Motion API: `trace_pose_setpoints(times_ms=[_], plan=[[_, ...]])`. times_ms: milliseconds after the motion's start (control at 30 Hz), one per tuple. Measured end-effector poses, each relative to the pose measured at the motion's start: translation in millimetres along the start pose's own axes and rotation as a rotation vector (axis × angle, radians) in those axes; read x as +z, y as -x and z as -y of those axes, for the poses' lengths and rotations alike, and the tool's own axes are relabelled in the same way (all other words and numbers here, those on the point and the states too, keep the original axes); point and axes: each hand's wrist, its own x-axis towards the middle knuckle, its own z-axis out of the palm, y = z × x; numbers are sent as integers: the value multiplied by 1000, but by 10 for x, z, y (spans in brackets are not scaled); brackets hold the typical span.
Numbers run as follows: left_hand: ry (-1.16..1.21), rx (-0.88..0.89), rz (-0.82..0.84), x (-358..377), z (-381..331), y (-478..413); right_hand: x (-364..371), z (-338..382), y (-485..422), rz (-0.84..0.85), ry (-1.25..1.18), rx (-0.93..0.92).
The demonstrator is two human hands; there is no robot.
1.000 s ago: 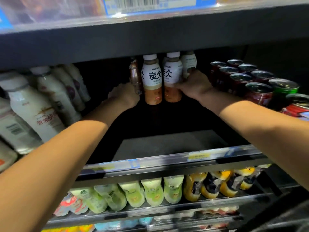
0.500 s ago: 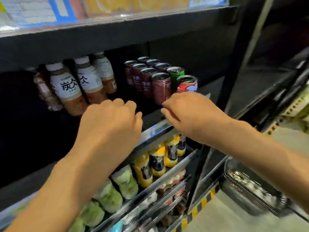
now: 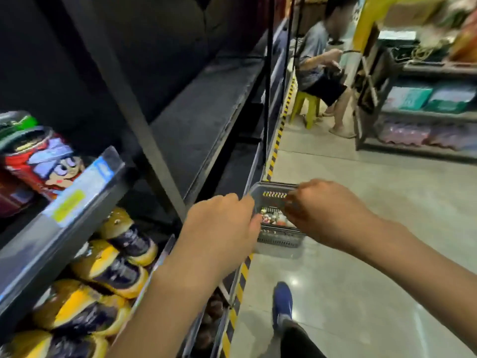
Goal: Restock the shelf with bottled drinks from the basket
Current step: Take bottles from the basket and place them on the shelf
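Bottled drinks (image 3: 273, 219) sit in a grey mesh basket (image 3: 280, 239) that stands on the pale floor (image 3: 374, 228) at the centre of the frame, close beside the yellow-and-black striped base (image 3: 278, 133) of the shelving. Only their small caps show, too blurred to count. Both forearms reach in from the bottom edge toward the basket. The left hand (image 3: 222, 228) is left of centre, knuckles up, with its fingers loosely curled and nothing in them. The right hand (image 3: 325, 213) is just right of centre, its fingers bent downward in front of the basket's right rim, and it also holds nothing that can be seen. Whether either hand touches the basket cannot be told. A dark shelf (image 3: 206, 104) runs from the middle toward the top of the frame. At the left edge a red can (image 3: 38, 161) with a cartoon face stands behind a clear price rail (image 3: 77, 192), with a green can (image 3: 15, 122) above it. At the lower left, yellow-and-dark bottles (image 3: 113, 267) lie in rows on a lower shelf level. A blue shoe (image 3: 282, 303) rests on the floor at the bottom centre. At the upper right a person (image 3: 317, 60) sits on a yellow stool (image 3: 307, 104), near a rack (image 3: 426, 112) of packaged goods.
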Motion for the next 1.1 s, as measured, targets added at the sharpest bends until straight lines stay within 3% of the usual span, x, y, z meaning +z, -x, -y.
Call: trace_pose_setpoints(times_ms=[333,567,733,900,1100], plan=[[95,3,379,1522,-227,-2151,943,-1460,-1181,205,-51,208],[170,-134,614,2312,-129,-3817,1473,-2546,-2484,406,-129,212],[273,-177,726,3046,-15,-4498,2070,-3107,-3174,533,-176,199],[242,-161,853,4115,127,-5000,3084,-3374,-3705,674,-265,215],[188,-144,1039,5903,267,-5315,4679,-3578,-4239,819,-295,224]])
